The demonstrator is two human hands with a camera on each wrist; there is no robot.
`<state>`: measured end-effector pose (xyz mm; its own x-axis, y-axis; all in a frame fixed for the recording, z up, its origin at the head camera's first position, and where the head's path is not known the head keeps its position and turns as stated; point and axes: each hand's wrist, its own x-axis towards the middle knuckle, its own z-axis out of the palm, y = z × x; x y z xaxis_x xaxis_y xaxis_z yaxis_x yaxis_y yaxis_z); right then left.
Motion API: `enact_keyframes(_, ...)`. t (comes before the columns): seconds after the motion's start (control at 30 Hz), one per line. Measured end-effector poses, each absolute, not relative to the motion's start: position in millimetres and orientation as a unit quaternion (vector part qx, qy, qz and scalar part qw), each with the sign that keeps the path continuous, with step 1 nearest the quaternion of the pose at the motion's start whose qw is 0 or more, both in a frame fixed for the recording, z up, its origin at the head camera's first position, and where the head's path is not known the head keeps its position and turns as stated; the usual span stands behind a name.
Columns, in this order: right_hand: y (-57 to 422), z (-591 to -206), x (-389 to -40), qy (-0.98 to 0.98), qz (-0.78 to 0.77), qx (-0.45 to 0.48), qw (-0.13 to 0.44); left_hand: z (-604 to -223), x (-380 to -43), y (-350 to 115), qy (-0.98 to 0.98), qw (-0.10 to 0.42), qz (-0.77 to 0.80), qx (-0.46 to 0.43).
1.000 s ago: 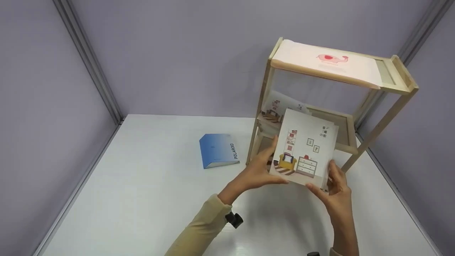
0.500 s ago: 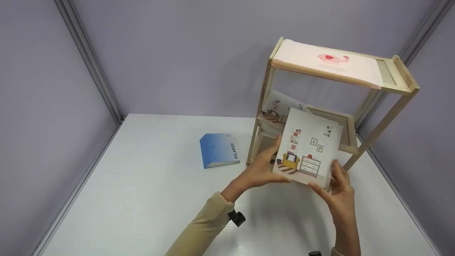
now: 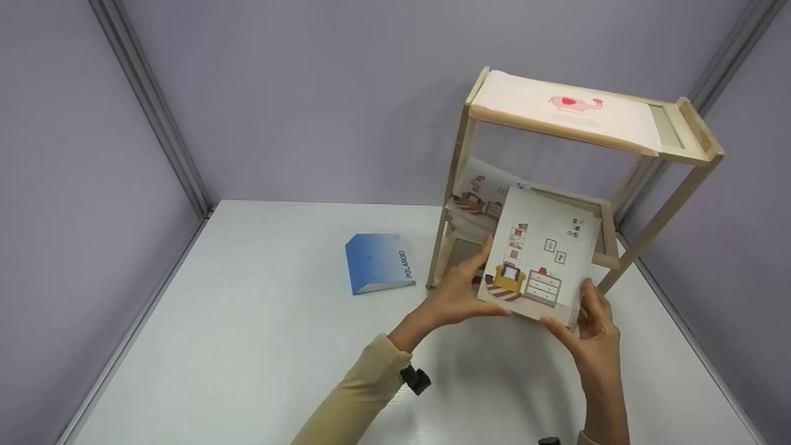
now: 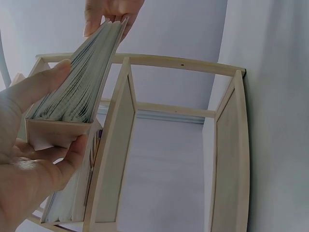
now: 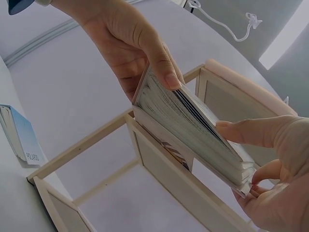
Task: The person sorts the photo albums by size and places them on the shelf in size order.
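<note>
Between both hands a thick white photo album [image 3: 536,253] is held tilted in front of the shelf's middle tier. Its cover shows a yellow armchair and a chest of drawers. My left hand [image 3: 454,296] grips its left side, thumb along the lower edge. The lower right corner is pinched by my right hand [image 3: 593,346], its fingers partly hidden behind. In the left wrist view the album's thick page edges [image 4: 79,82] face the camera. Partly behind it, a similar illustrated album [image 3: 479,191] leans on the middle tier.
The small wooden shelf [image 3: 661,216] stands at the back right, with a white elephant-print cloth [image 3: 568,111] over its top. A blue POLAROID album [image 3: 378,262] lies on the white table [image 3: 278,346] to the left. Grey-lilac walls [image 3: 321,105] enclose the table.
Both hands have shifted slightly to the right with the album, which now overlaps the middle tier a little farther right. The blue album and the shelf have stayed put.
</note>
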<state>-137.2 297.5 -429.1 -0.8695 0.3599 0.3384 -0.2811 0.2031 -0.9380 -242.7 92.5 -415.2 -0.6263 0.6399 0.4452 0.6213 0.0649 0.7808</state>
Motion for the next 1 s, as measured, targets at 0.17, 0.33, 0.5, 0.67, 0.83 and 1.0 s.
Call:
enact_keyframes(0.17,298.4,-428.7,-137.8,-0.728,0.633,-0.031,0.259,-413.6,-242.3,94.6,0.728,0.010,0.537,0.427)
enact_keyframes(0.33,299.7,-427.1,-137.7,-0.725,0.637,-0.033,0.259,-411.9,-240.9,98.2,0.728,0.014,0.546,0.415)
enact_keyframes(0.5,302.9,-425.2,-136.5,-0.717,0.647,-0.032,0.258,-410.2,-240.9,103.9,0.726,0.013,0.555,0.407)
enact_keyframes(0.67,305.3,-424.5,-135.2,-0.702,0.661,-0.025,0.262,-407.5,-240.0,107.6,0.733,0.019,0.547,0.404)
enact_keyframes(0.83,308.0,-423.3,-134.9,-0.696,0.666,-0.018,0.268,-406.6,-240.7,110.6,0.737,0.020,0.543,0.402)
enact_keyframes(1.0,311.5,-423.5,-135.7,-0.696,0.664,-0.011,0.273,-405.2,-242.1,114.9,0.728,0.017,0.550,0.409)
